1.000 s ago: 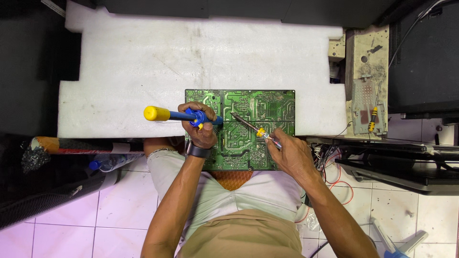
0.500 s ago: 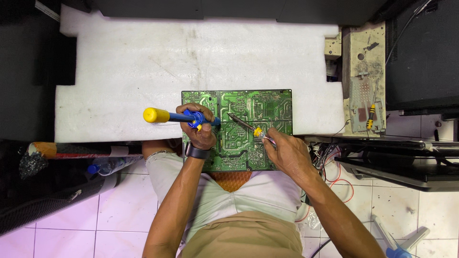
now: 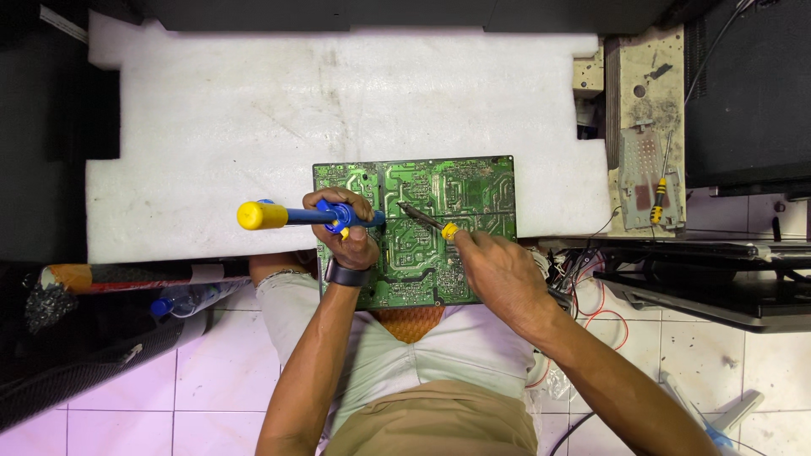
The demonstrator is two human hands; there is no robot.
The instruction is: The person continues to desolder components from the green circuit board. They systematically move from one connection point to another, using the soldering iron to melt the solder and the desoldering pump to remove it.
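The left hand (image 3: pixel 346 232) had its fingers wrapped around a blue pump (image 3: pixel 308 216) with a yellow end. The right hand (image 3: pixel 498 270) pinched a soldering iron (image 3: pixel 427 219), whose tip met the pump's nozzle on the green board (image 3: pixel 422 232). The board lay at the foam pad's (image 3: pixel 253 127) near edge, overhanging the lap. A screwdriver (image 3: pixel 658 199) lay by the pad's right edge.

White foam sheet (image 3: pixel 253 118), small screwdriver (image 3: pixel 657 198) on metal bracket (image 3: pixel 644 127).
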